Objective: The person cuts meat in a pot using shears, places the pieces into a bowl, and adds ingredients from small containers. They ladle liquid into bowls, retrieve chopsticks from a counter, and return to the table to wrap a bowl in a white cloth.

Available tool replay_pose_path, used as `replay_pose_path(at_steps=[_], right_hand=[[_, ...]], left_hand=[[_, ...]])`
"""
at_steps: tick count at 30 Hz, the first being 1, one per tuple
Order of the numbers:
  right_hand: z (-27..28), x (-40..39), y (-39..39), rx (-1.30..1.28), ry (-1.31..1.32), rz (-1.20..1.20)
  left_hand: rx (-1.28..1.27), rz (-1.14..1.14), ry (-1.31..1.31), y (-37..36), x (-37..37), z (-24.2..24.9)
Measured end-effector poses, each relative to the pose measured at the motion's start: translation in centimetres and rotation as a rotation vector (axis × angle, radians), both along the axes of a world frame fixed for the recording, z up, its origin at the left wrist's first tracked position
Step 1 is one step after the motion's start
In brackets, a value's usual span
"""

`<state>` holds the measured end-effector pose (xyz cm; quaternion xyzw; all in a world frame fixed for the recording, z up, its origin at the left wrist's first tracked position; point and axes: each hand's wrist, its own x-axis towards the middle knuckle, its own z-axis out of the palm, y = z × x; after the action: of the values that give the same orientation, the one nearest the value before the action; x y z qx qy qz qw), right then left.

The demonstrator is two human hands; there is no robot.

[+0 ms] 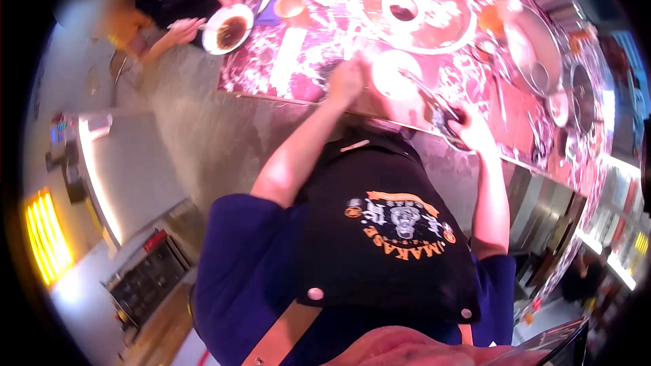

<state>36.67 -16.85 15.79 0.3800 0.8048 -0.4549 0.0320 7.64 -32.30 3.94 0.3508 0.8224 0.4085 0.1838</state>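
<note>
— What lies nearest?

— A black apron with an orange and white badge (400, 224), worn over a blue shirt; both bare arms reach past it to the pink-marbled shiny desk (305, 61).

— And the hands?

— The left hand (346, 81) sits at the desk's near edge, touching the 9 o'clock side of a plain white round bowl (395, 74). Glare blurs it, so I cannot tell whether that grip is open or closed. The right hand (472, 130) is at 4 o'clock from the bowl, its grip closed around a dark long-handled utensil (434, 105).

— How does the utensil lie?

— It is slim and dark. Its long axis slants from the hand at 4 o'clock up towards 10 o'clock, the far end over the bowl's rim.

— What is around it?

— Grey metal pans (539, 57) crowd the 2 o'clock side. Beyond the bowl, at 12 o'clock, is a large round pale tray with two openings (434, 27). Farther off at 10 o'clock stand a small brown-filled cup (290, 5) and a second white bowl holding dark sauce (227, 28), held by another person's hand (184, 28).
</note>
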Motion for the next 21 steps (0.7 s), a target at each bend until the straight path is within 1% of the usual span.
replay_pose_path(at_steps=[1,2,3,4,5,6,8,9,10,11,12,13,14,16,17,18,20,21], right_hand=[[-0.8,0.5,-0.2,-0.095,0.089,-0.08],[-3.9,2.0,0.3,-0.205,0.22,-0.129],[-5.1,2.4,0.1,-0.231,0.303,-0.176],[-6.1,2.8,0.4,-0.253,0.219,-0.251],[-9.2,3.4,0.9,-0.129,0.269,-0.29],[-11.9,3.5,1.2,-0.002,0.321,-0.338],[-10.7,0.8,0.3,0.299,0.094,-0.312],[-11.7,-0.2,0.3,0.231,0.169,-0.343],[-12.2,-1.1,0.3,0.163,0.142,-0.373],[-12.8,-2.0,0.1,0.334,0.122,-0.338],[-13.2,-3.0,-0.2,0.507,0.1,-0.303],[-13.2,-3.8,-0.2,0.577,0.07,-0.261],[-14.0,-4.2,0.1,0.56,0.023,-0.265],[-12.9,-5.0,-0.4,0.596,-0.068,-0.265],[-13.2,-4.9,-0.3,0.659,-0.113,-0.26],[-13.1,-4.9,-0.4,0.655,-0.112,-0.263],[-12.7,-4.3,-0.8,0.864,-0.034,-0.133],[-11.5,-4.7,-1.8,0.749,-0.035,-0.096]], left_hand=[[-0.11,0.032,-0.034,1.2,0.5,-1.4],[0.142,0.059,0.126,1.3,0.9,-6.2],[0.329,0.153,0.105,1.6,1.5,-9.7],[0.286,-0.035,0.348,1.0,1.1,-7.6],[0.222,0.008,0.436,0.6,2.0,-7.4],[0.186,0.009,0.352,0.2,2.5,-5.9],[0.101,-0.007,0.301,-0.7,3.6,-5.4],[0.089,-0.005,0.307,-1.6,4.1,-4.7],[0.082,0.016,0.431,-2.3,4.7,-3.5],[0.077,0.034,0.553,-2.9,5.1,-2.5],[0.069,0.03,0.557,-3.4,5.1,-1.9],[0.045,-0.016,0.48,-3.9,5.1,-1.4],[0.019,-0.063,0.401,-4.5,5.1,-1.0],[0.04,-0.047,0.403,-4.9,4.3,-1.4],[-0.037,-0.045,0.379,-5.1,3.8,-2.1],[-0.112,-0.04,0.354,-5.4,3.4,-2.4],[-0.134,-0.039,0.401,-6.1,3.1,-3.0],[-0.142,-0.051,0.381,-6.4,3.0,-3.0]])
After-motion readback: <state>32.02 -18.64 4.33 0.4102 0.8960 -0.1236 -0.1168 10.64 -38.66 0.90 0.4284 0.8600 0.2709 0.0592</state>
